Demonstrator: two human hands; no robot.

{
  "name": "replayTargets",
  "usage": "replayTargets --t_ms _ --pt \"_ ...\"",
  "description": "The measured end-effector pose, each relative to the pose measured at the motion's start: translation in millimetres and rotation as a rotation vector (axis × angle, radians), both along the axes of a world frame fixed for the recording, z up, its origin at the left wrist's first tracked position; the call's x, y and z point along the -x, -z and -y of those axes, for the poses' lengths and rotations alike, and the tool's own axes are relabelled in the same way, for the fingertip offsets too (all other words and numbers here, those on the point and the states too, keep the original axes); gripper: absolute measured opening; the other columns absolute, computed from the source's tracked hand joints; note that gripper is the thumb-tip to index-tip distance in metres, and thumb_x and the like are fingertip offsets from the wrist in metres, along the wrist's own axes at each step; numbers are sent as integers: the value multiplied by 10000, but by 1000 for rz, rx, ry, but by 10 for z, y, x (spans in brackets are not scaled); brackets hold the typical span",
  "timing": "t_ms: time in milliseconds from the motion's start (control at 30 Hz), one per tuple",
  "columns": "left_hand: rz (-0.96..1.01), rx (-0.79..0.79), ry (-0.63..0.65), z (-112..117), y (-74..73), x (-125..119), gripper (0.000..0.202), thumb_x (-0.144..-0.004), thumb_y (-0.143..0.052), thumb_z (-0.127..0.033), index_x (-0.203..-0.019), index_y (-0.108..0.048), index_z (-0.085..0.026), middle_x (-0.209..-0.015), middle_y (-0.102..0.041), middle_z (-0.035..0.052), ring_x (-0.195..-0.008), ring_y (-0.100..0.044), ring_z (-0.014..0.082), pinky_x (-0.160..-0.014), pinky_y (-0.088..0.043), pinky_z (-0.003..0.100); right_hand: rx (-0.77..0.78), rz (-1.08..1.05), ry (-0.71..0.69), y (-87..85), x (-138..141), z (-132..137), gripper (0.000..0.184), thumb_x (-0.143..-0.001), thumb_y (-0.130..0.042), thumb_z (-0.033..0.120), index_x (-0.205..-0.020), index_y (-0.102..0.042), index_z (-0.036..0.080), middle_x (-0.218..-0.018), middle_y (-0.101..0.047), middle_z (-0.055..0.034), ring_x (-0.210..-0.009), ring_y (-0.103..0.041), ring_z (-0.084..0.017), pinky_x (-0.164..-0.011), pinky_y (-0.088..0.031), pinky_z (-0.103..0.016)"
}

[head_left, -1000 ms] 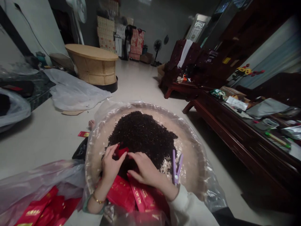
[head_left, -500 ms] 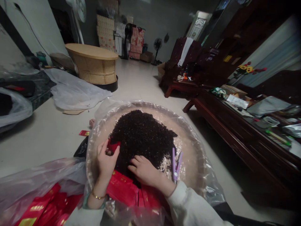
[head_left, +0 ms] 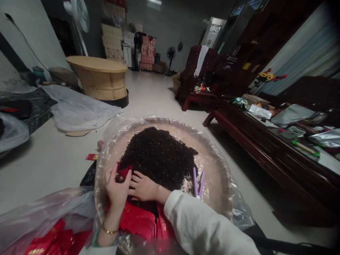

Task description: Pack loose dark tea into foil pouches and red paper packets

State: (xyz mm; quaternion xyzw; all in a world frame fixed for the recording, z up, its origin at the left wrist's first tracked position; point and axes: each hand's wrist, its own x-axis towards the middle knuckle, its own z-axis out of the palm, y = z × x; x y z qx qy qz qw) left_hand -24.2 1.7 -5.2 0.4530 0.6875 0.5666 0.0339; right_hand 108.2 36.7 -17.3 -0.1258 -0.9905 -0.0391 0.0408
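A heap of dark, loose tea leaves point(head_left: 159, 152) lies on a round tray point(head_left: 217, 177) lined with clear plastic. My left hand point(head_left: 117, 186) pinches a small red packet point(head_left: 124, 171) at the heap's left edge, its mouth facing the leaves. Right beside it my right hand point(head_left: 143, 187) lies over the near side of the heap, fingers spread and pointing at the packet; whether leaves are under the palm is hidden. Several flat red packets point(head_left: 138, 220) rest on the near rim below my wrists. Purple-handled tongs or scissors point(head_left: 198, 184) lie right of the heap.
A plastic bag with red packets point(head_left: 58, 237) is at the lower left. One red packet point(head_left: 91, 157) lies on the floor. A dark wooden table point(head_left: 244, 134) with clutter runs along the right. A round bamboo basket point(head_left: 99, 79) and plastic sheet point(head_left: 79, 108) stand farther off.
My right hand has moved left across the heap, up to the red packet. My left hand still holds the packet, slightly lower. The whole view has shifted a little.
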Motion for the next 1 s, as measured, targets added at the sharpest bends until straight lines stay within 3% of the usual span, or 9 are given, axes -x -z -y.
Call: replayTargets --t_ms 133,333,533,767,900,1000 --pt "-37 -19 -3 -4 8 3 448 -740 -643 -460 -1056 -635 -143 -976 -590 97 -945 -602 261 -878 -505 413 -84 -12 133 -37 -194 -85 276 -942 -465 449 -1010 -621 232 -1050 -623 -46 -1095 -516 -230 -1150 -206 -479" --pt "-45 -14 45 -2 22 -11 421 -755 -629 -454 -1042 -626 -146 -963 -596 91 -926 -612 253 -853 -517 398 -157 -81 258 -75 -452 -179 243 -954 -474 365 -1066 -625 211 -1250 -592 -81 -1255 -457 -271 -1122 -273 -534" --pt "-72 -25 151 1 21 -68 405 -783 -615 -430 -1073 -627 -147 -989 -607 92 -918 -619 236 -843 -524 373 -111 -115 377 -42 -542 -191 281 -924 -542 351 -1139 -629 192 -1353 -547 -119 -1337 -389 -310 -1109 -279 -562" --pt "-62 -19 180 3 28 -90 400 -780 -612 -420 -1091 -627 -171 -989 -617 80 -944 -617 236 -890 -512 380 -39 -135 549 -186 -621 -114 666 -824 -617 547 -1398 -436 263 -1518 -322 -163 -1384 -262 -396 -1080 -216 -623" --pt "-65 -22 173 3 36 -85 408 -773 -619 -425 -1083 -627 -161 -992 -619 87 -947 -620 239 -875 -520 375 -36 -95 484 -163 -555 -140 554 -873 -562 524 -1350 -480 254 -1402 -467 -162 -1267 -405 -347 -988 -346 -518" --pt "-78 -26 183 -1 44 -78 405 -772 -620 -419 -1082 -625 -158 -997 -622 93 -953 -620 244 -877 -519 383 -22 -67 401 -134 -454 -167 392 -933 -488 466 -1234 -555 224 -1190 -592 -135 -1070 -501 -264 -840 -411 -397"
